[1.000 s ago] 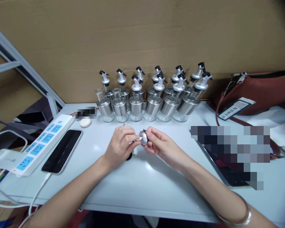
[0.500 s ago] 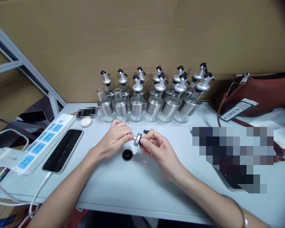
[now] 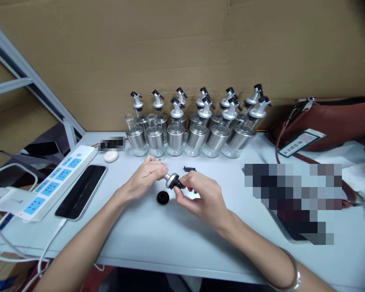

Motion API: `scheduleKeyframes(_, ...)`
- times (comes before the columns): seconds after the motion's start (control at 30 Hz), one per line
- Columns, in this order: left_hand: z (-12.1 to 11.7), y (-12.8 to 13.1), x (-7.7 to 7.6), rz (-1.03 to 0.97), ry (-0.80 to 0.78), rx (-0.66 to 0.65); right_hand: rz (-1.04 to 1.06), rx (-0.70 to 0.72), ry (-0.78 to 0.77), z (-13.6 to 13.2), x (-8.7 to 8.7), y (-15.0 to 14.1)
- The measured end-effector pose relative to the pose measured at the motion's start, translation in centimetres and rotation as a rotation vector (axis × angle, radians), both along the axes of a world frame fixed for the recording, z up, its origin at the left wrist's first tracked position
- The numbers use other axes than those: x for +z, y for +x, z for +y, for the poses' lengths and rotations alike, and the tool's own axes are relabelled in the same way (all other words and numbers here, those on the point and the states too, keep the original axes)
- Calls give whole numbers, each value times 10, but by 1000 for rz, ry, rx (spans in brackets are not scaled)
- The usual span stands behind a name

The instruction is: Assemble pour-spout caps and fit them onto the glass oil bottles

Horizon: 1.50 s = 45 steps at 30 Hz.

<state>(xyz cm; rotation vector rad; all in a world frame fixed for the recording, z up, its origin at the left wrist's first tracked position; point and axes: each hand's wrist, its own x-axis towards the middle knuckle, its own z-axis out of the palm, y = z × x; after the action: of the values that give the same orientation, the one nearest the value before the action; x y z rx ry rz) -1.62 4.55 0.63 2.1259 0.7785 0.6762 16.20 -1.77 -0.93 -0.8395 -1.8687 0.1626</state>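
Observation:
Between both hands is a bottle pour spout [image 3: 172,181] with a silver collar and a black stopper end. My left hand [image 3: 146,177] is closed round its silver spout end. The fingers of my right hand [image 3: 204,196] pinch the black stopper end from the other side. Just below, a round black ring-like part [image 3: 163,198] lies on the table. A small black lever-like piece [image 3: 189,168] rests behind my right hand. At the back stand several glass bottles with steel sleeves [image 3: 176,140]; most carry silver pour spouts, while two front-left ones show bare glass necks.
To the left lie a white power strip [image 3: 58,178], a phone [image 3: 81,192] with a cable and a round white object [image 3: 111,156]. A brown bag [image 3: 337,125] sits at the right, near a partly blurred dark device [image 3: 295,227]. Cardboard [image 3: 182,44] closes off the back.
The pour spout has tilted, and more of its black stopper end shows. My right hand has shifted its grip and turned, uncovering more of the small black piece behind it.

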Motion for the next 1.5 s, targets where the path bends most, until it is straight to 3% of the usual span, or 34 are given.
scheduleKeyframes(0.3,5,-4,-3,-27,-78,63,-376,-14,403,11,5,9)
scheduleKeyframes(0.67,0,2,3,-103,-218,155,-365,-14,542,16,3,12)
scheduleKeyframes(0.73,5,-4,3,-174,-273,244,-345,-13,548,16,4,16)
scheduleKeyframes(0.8,12,-13,2,-278,-271,417,-254,-41,481,15,7,23)
scheduleKeyframes(0.87,17,-20,0,-300,-150,522,-140,-57,314,15,10,30)
scheduleKeyframes(0.93,18,-22,-3,-123,-20,468,-144,-2,78,16,13,34)
scheduleKeyframes(1.1,12,-16,-13,213,125,325,-488,131,-408,9,11,29)
scheduleKeyframes(1.3,15,-20,-21,411,326,198,-452,198,-611,1,7,21)
scheduleKeyframes(1.5,16,-19,-23,472,411,187,-404,214,-620,1,8,21)
